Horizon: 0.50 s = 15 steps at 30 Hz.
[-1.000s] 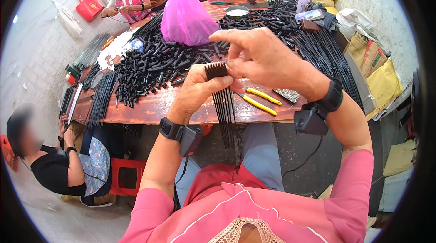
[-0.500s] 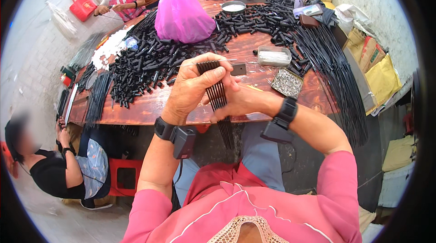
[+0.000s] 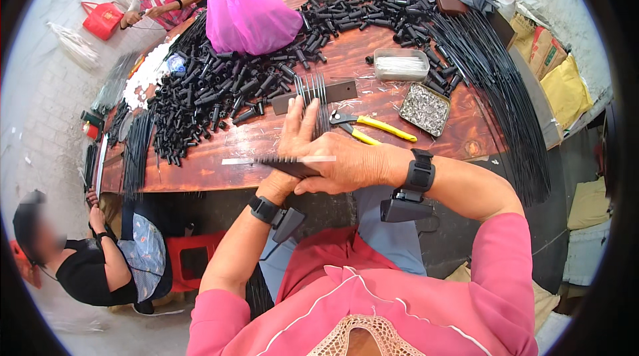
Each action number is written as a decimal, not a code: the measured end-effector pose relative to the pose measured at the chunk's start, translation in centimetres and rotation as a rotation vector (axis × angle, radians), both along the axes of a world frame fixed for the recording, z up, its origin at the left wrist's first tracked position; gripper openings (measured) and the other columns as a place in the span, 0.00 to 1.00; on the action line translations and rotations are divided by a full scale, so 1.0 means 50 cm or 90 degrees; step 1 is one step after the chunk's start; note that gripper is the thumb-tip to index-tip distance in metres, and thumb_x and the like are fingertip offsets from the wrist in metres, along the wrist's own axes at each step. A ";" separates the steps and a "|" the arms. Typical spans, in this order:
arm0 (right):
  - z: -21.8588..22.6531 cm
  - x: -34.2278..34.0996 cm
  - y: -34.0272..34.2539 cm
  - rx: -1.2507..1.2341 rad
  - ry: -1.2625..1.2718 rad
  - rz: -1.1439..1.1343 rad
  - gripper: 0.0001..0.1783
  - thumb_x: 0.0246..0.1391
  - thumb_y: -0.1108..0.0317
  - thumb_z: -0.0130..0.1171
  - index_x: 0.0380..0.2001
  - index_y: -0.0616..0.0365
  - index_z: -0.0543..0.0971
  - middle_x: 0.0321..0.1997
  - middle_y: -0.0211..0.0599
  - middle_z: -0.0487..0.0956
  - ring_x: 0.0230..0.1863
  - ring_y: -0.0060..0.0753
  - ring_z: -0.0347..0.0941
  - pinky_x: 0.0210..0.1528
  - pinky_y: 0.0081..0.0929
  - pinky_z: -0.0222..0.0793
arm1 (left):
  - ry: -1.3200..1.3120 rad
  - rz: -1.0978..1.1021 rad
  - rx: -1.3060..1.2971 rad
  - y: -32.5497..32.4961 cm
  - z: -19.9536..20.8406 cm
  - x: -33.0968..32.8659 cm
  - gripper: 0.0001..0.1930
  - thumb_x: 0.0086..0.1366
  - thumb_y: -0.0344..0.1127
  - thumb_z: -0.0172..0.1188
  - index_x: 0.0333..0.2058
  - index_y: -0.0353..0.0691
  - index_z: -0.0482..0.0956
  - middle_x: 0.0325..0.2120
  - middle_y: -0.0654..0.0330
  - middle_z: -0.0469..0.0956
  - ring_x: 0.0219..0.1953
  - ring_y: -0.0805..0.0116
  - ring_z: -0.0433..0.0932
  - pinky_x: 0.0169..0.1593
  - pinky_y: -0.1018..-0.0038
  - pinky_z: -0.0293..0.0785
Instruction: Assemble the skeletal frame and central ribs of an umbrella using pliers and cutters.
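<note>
My left hand (image 3: 289, 133) and my right hand (image 3: 349, 162) are pressed together above the table's near edge. Between them is a bundle of thin black rods (image 3: 287, 165), seen nearly end-on, with a narrow whitish strip (image 3: 239, 162) across it. The right thumb lies along the bundle's near side; the left fingers stretch forward. Just past the fingertips several thin metal rods (image 3: 319, 86) stick out over a dark flat bar with a hole (image 3: 343, 90); whether they belong to the same bundle, I cannot tell. Yellow-handled cutting pliers (image 3: 386, 127) lie right of the hands.
Heaps of black tubes (image 3: 219, 83) cover the wooden table (image 3: 219, 174), with a pink plastic bag (image 3: 249, 16) among them. A clear box of white sticks (image 3: 401, 64) and a tin of small metal bits (image 3: 425, 110) stand at right, near long black rods (image 3: 492, 83). Co-workers sit around.
Both hands have come down and nearer to me, and the black bundle has turned from upright to nearly end-on. The pliers and more of the dark bar now show. My view has shifted slightly.
</note>
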State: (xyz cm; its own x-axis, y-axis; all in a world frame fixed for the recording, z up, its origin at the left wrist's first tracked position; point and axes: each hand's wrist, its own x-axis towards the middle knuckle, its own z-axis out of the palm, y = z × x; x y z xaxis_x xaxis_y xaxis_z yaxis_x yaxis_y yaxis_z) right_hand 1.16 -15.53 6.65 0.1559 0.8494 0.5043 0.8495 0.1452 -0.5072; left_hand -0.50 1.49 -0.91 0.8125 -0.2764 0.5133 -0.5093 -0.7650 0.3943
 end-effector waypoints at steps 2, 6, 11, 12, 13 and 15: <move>0.003 -0.012 0.002 0.045 -0.080 0.024 0.17 0.41 0.67 0.65 0.36 0.61 0.77 0.32 0.46 0.75 0.32 0.51 0.77 0.34 0.41 0.75 | 0.023 0.009 0.103 -0.002 0.003 -0.003 0.39 0.59 0.45 0.57 0.68 0.46 0.55 0.68 0.40 0.45 0.70 0.38 0.44 0.69 0.52 0.46; -0.023 -0.049 -0.002 0.037 -0.171 0.026 0.08 0.40 0.69 0.60 0.25 0.59 0.73 0.26 0.38 0.68 0.27 0.39 0.75 0.23 0.34 0.72 | 0.056 0.014 0.169 -0.015 0.012 -0.003 0.41 0.58 0.49 0.59 0.68 0.45 0.54 0.67 0.38 0.45 0.70 0.39 0.44 0.70 0.53 0.44; -0.046 -0.101 -0.006 0.040 -0.296 0.058 0.08 0.38 0.66 0.57 0.14 0.56 0.72 0.23 0.33 0.68 0.25 0.28 0.74 0.21 0.27 0.72 | 0.091 0.020 0.157 -0.024 0.019 -0.011 0.44 0.59 0.53 0.60 0.66 0.36 0.53 0.67 0.36 0.45 0.71 0.42 0.42 0.70 0.54 0.41; -0.048 -0.103 -0.007 0.041 -0.311 0.044 0.08 0.38 0.66 0.57 0.15 0.57 0.72 0.23 0.34 0.69 0.24 0.28 0.74 0.21 0.27 0.71 | 0.087 0.020 0.164 -0.023 0.016 -0.008 0.44 0.60 0.55 0.59 0.66 0.34 0.53 0.67 0.36 0.45 0.71 0.42 0.41 0.70 0.54 0.41; -0.049 -0.106 -0.008 0.042 -0.326 0.029 0.07 0.39 0.66 0.57 0.15 0.57 0.73 0.23 0.34 0.69 0.24 0.28 0.73 0.21 0.26 0.71 | 0.087 0.023 0.164 -0.023 0.014 -0.007 0.44 0.60 0.55 0.59 0.66 0.34 0.53 0.67 0.36 0.45 0.71 0.42 0.41 0.70 0.54 0.41; -0.050 -0.112 -0.009 0.031 -0.332 0.024 0.07 0.39 0.66 0.57 0.15 0.57 0.73 0.24 0.34 0.69 0.24 0.28 0.73 0.21 0.26 0.71 | 0.070 0.024 0.190 -0.023 0.013 -0.005 0.44 0.61 0.56 0.57 0.66 0.33 0.53 0.67 0.36 0.45 0.71 0.43 0.41 0.70 0.54 0.40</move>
